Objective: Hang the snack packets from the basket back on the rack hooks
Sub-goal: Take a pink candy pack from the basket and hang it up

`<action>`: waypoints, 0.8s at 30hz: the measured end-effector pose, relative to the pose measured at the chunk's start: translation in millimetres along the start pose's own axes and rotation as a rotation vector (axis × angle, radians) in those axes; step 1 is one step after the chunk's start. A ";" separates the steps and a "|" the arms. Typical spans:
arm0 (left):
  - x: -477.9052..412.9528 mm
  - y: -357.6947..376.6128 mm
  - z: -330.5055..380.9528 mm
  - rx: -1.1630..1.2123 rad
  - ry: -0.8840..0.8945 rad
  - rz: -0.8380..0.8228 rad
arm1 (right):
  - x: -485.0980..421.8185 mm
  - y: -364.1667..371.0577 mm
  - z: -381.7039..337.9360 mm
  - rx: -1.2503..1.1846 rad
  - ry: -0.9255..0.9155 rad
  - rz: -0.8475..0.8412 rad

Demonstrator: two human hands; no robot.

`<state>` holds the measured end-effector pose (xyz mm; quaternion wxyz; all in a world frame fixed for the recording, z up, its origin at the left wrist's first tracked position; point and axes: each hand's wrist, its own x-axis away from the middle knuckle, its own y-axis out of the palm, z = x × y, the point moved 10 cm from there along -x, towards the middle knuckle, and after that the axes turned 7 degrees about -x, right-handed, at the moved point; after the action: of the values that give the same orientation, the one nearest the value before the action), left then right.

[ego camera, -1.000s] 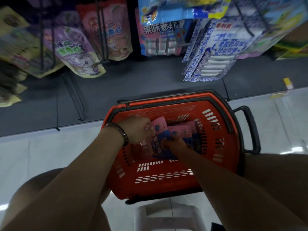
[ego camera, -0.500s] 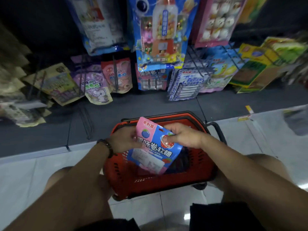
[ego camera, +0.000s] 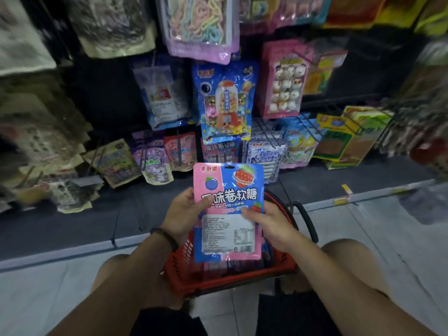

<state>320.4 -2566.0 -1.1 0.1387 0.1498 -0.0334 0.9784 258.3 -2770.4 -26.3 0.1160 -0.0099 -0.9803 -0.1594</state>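
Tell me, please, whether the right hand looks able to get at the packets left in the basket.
Probably not yet: the right hand and the left hand both hold the pink-and-blue packet, held right over the basket and the packets in it.

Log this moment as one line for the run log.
left hand: grips pink-and-blue packet, left edge | right hand: pinches its right edge | red basket: beneath packet | status: not yet hung

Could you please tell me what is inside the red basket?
Pinkish snack packets show at the near side of the red basket. The pink-and-blue packet, held by the left hand and right hand, covers most of the interior, so their number cannot be told.
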 end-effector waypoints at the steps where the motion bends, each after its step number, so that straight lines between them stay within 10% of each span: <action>1: 1.9 0.6 -1.2 0.018 -0.016 0.011 | 1.9 -0.6 -1.5 -0.009 -0.012 0.017; 8: 29.2 -14.6 12.5 -0.297 0.058 0.386 | 4.8 -3.9 -20.6 -0.043 -0.096 0.175; 15: 35.9 70.8 13.0 -0.046 0.167 -0.159 | 5.9 41.5 -32.9 0.102 -0.134 0.034; 24: 14.1 22.1 19.3 -0.248 0.170 -0.001 | -7.8 -13.0 -66.3 0.302 -0.270 0.335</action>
<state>306.8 -2585.6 21.0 0.1590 0.0483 -0.1421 0.9758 280.0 -2803.5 28.9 0.0089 -0.1760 -0.9843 0.0127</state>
